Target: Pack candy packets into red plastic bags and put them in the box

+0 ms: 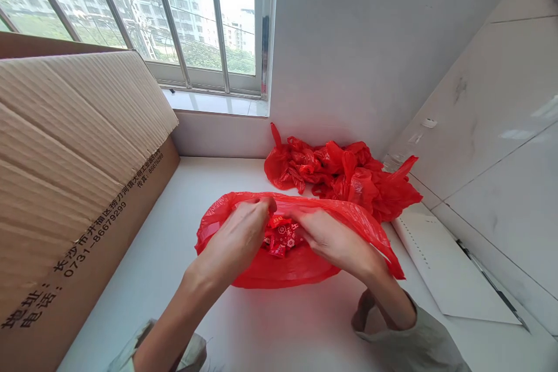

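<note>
A red plastic bag (288, 273) lies spread wide on the white tabletop, with several small red wrapped packets (282, 238), some bearing pale flower prints, in its middle. Over the left of the packets, my left hand (248, 224) is closed, its fingers curled inward; whatever they grip is hidden behind the hand. My right hand (320, 229) reaches in from the right with thumb and fingers apart, and its fingertips are at the edge of the packets. Both hands are inside the mouth of the bag.
Crumpled red plastic bags (340, 171) are heaped against the wall behind. A large open cardboard box (87, 197) stands at the left, below a barred window (196, 17). On the right lie a white notepad (453, 267) and a dark pen (492, 282) along the tiled wall.
</note>
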{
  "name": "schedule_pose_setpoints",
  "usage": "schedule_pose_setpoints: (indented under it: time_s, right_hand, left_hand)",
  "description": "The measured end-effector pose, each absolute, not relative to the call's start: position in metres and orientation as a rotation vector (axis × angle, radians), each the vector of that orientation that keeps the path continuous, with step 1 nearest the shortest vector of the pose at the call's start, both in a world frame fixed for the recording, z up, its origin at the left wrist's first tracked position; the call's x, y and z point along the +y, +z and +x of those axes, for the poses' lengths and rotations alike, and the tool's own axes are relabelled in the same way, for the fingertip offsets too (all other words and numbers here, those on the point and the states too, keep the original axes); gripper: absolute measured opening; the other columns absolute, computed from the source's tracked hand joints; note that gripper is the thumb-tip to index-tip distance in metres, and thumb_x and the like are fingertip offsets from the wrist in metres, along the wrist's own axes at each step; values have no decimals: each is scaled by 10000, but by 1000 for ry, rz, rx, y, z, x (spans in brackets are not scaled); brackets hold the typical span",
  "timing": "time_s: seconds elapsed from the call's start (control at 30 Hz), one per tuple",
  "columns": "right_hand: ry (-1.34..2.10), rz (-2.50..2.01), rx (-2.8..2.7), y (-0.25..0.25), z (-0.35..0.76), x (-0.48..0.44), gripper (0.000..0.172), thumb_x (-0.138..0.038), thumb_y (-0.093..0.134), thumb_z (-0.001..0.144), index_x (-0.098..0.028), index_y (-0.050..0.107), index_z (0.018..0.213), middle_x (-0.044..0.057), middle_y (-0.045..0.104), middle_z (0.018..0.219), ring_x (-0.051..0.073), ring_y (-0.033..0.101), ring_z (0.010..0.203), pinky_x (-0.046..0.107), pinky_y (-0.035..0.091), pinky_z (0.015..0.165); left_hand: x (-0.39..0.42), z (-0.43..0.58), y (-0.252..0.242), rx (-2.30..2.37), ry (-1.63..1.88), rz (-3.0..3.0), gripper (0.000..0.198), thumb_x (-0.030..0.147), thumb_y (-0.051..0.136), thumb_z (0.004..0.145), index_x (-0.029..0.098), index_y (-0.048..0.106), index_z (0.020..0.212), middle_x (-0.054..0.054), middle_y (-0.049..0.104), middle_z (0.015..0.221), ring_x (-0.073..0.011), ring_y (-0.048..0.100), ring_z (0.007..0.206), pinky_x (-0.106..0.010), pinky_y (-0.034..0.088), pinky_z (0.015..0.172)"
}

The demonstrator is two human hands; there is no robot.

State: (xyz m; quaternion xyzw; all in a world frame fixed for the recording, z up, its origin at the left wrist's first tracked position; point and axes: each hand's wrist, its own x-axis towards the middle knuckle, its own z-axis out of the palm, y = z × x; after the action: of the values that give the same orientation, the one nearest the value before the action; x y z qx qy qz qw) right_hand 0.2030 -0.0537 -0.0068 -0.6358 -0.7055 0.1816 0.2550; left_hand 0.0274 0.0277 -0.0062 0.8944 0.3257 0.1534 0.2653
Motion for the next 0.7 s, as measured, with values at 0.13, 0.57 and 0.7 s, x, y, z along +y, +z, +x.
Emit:
schedule_pose_setpoints:
  time_s: [0.13, 0.57, 0.7]
  right_hand:
    - [579, -1635, -1844, 17, 202, -60, 272, -194, 398, 994, -215, 595, 807, -26, 615, 745, 123, 548, 653, 242, 400, 602]
    - [694, -1512, -1492, 21, 197, -59, 88, -264, 629, 888, -228, 575, 947, -32, 688, 860, 130, 673, 837, 221, 495, 695]
    - [755, -1552, -1487, 20, 197, -59, 206, -247, 654, 852, -256, 570, 1040, -70, 662, 777, 103, 599, 644, 211, 416, 559]
  left_hand:
    - [19, 29, 13, 880, 461, 2388, 118, 191, 387, 971, 263, 480, 959, 64, 501, 729, -132, 422, 650, -258, 342, 576]
    - [12, 35, 33, 798, 753, 2209, 117, 184, 542, 896, 276, 589, 949, 67, 728, 879, -133, 708, 823, -193, 509, 637]
    - [13, 33, 34, 792, 681, 2212, 112, 185, 481, 915, 276, 534, 954, 65, 701, 847, -128, 678, 758, -194, 457, 580]
